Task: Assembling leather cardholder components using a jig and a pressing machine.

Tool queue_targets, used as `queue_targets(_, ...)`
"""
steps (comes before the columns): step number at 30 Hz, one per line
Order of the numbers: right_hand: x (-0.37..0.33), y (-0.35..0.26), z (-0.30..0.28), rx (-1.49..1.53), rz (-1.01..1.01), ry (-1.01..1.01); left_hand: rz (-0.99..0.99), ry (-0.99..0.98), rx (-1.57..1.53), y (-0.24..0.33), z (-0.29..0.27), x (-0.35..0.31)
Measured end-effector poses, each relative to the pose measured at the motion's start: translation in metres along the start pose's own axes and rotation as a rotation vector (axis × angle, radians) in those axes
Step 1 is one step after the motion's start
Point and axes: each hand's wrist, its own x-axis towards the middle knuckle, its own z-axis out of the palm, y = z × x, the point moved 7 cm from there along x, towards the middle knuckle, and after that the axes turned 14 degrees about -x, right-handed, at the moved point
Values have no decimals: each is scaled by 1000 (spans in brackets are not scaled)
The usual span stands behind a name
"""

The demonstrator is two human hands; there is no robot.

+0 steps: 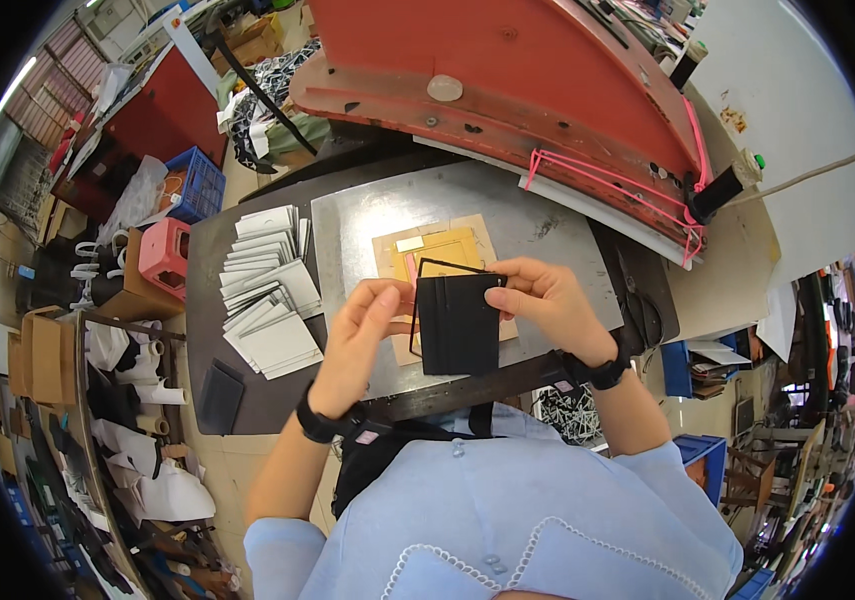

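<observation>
Both hands are holding a black card-holder panel (459,325) above a grey metal press plate (547,225): the left hand (362,335) is pinching its left edge, the right hand (537,300) gripping its top right corner. White card pieces (269,290) are lying stacked nearby.

Red press arm (507,70) above the bench (367,215), fanned grey card stacks (269,290), pink stool (164,252), blue crate (199,185), pink cord (607,178)
</observation>
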Motion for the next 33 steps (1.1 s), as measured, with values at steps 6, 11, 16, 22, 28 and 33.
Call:
queue_targets(6,-3,27,8,82,41,59,-128,20,-191,-13,0,-5)
queue_targets(11,-6,33,9,97,25,99,22,-49,-27,-1,12,-9)
queue_targets(16,-10,29,11,91,16,115,-140,1,-8,-14,4,-13)
queue_targets(22,-10,40,7,318,-43,184,483,32,376,22,20,-24)
queue_targets(28,-43,47,-36,27,56,328,197,3,-189,25,8,-20)
queue_targets(33,-143,60,-105,-259,287,248,-107,-116,-99,12,9,-16)
